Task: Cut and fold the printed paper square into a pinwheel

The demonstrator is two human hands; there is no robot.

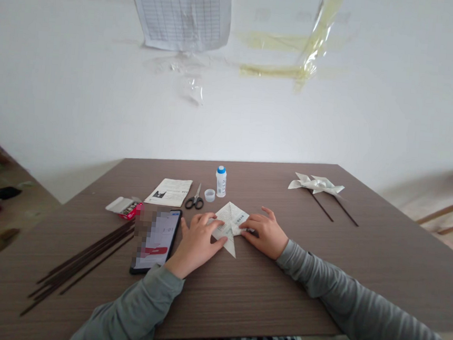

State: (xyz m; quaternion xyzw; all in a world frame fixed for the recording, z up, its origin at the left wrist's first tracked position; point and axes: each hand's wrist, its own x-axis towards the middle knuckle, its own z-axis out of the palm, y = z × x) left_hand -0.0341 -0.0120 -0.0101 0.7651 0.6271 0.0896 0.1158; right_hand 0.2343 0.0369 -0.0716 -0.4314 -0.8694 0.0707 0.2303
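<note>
White printed paper, partly folded (231,224), lies on the desk (278,301) between both hands. Left hand (199,239): thumb and fingers spread, resting on its left side. Right hand (266,233): grip pinching its right edge. Beyond stands a blue-capped bottle (221,183).

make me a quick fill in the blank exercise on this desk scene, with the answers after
1. The left hand and right hand touch the paper; the phone is beside the ____ hand.
2. The scissors have ____ handles.
3. The number of pinwheels on the table is ____.
4. The bottle has a ____ cap.

Missing words: left; black; two; blue
</note>
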